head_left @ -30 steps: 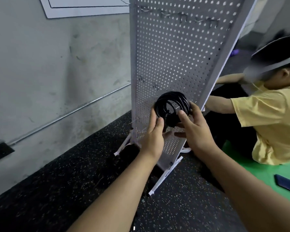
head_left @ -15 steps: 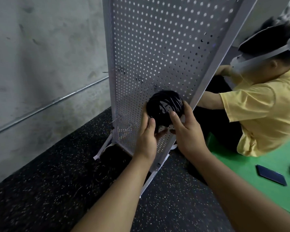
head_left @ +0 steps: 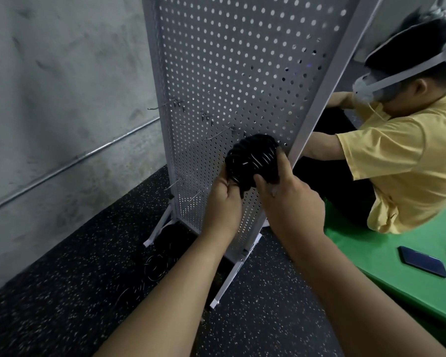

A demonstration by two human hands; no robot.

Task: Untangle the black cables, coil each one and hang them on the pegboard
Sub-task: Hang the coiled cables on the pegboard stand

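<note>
A coiled black cable (head_left: pixel 252 158) is held against the lower part of the white pegboard (head_left: pixel 232 60). My left hand (head_left: pixel 223 202) grips the coil's lower left edge. My right hand (head_left: pixel 289 199) grips its lower right side, thumb on the front. Several thin metal hooks (head_left: pixel 165 106) stick out of the board to the left of the coil. More black cables (head_left: pixel 156 264) lie loose on the floor by the board's foot. Whether the coil sits on a hook is hidden.
A person in a yellow shirt (head_left: pixel 402 161) sits right behind the board's right edge. A dark phone (head_left: pixel 422 261) lies on the green mat (head_left: pixel 386 269). A grey wall with a metal pipe (head_left: pixel 70 161) stands at the left. The floor is black and speckled.
The view has shifted closer and to the right. The coil has tilted in my hands, its ring now turned more edge-on. Both hands keep their hold on it.
</note>
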